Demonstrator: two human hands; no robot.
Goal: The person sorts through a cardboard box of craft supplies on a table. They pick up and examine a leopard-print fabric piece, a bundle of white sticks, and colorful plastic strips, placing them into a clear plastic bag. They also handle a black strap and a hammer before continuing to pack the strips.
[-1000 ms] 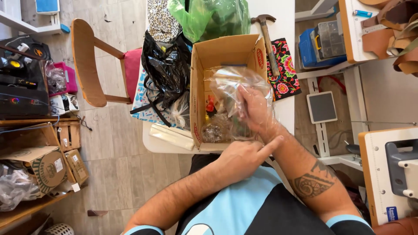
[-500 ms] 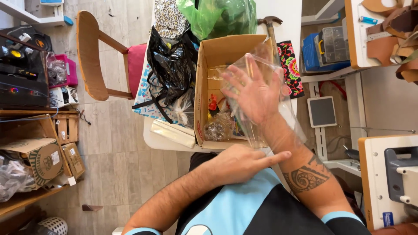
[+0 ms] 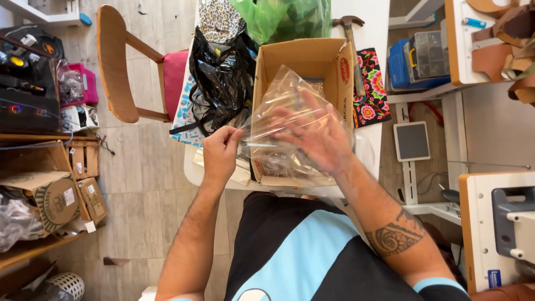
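Fingers of the left hand (image 3: 222, 151) pinch a crinkled clear plastic bag (image 3: 290, 120); right hand (image 3: 315, 136) spreads seemingly inside it

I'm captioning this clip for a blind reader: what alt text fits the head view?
Seen from above, a person's right hand is inside a clear plastic bag whose edge the left hand pinches, over an open cardboard box on a white table. A black bag, a green bag and a hammer lie around it.

Plastic bag (image 3: 290, 111) above cardboard box (image 3: 301, 58), hammer (image 3: 352, 47) right of box
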